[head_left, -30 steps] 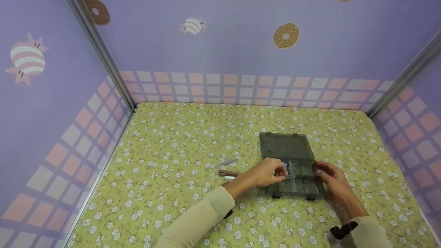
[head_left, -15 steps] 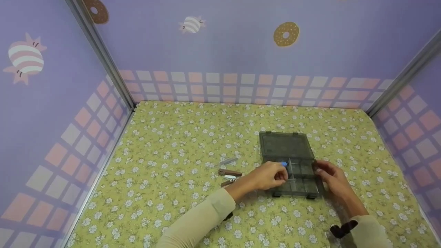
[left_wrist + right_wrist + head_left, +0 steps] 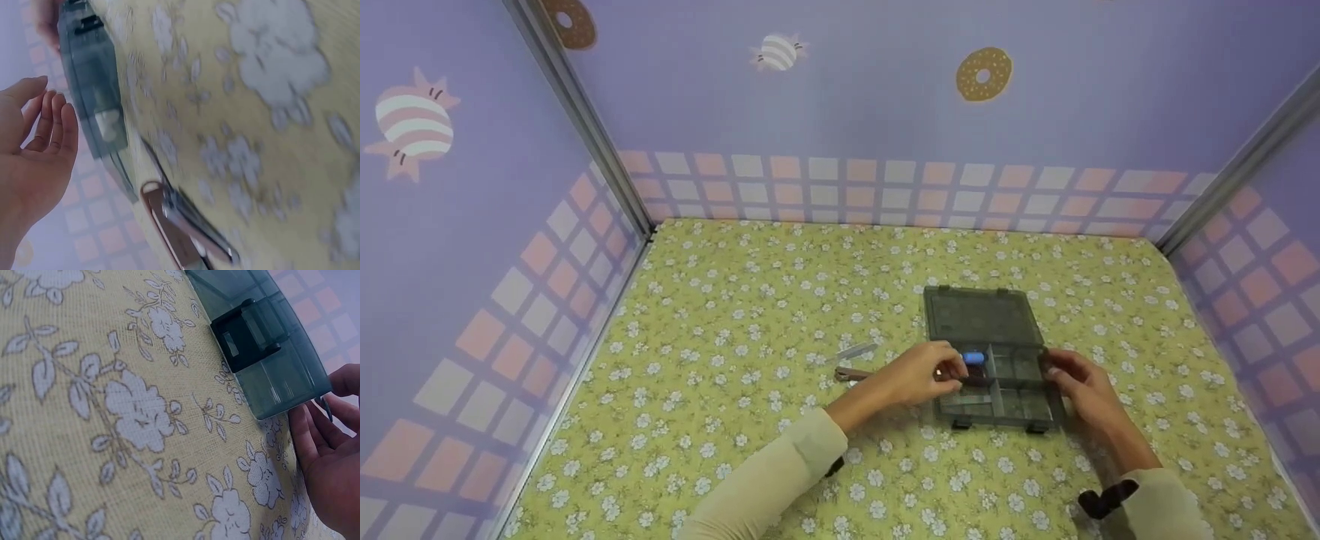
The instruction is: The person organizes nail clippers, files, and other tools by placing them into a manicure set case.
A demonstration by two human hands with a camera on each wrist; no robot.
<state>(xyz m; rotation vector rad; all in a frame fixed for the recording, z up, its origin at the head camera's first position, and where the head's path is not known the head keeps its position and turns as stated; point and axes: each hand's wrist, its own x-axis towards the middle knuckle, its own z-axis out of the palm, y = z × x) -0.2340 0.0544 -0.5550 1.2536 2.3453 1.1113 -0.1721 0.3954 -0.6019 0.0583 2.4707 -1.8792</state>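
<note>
My right hand grips the right side of an open, smoky-grey compartment box, its thumb at the rim and fingers against the wall. Over the box's left compartments hovers my left hand, fingers loosely bent. The left wrist view shows nothing between its thumb and fingers. A blue cylinder lies in the back left compartment. In the front left one is a clear strip. A brown piece with a looped end and a shiny pointed tool lie left of the box, partly hidden by my left arm in the head view.
Another clear strip lies on the flowered cloth left of the box. The box's lid is folded back behind it. Patterned panels stand at the back and on both sides.
The clear strip my left hand held has been let go into the front left compartment. That hand has drawn back to the left, exposing more of the blue cylinder. My right hand stays put.
</note>
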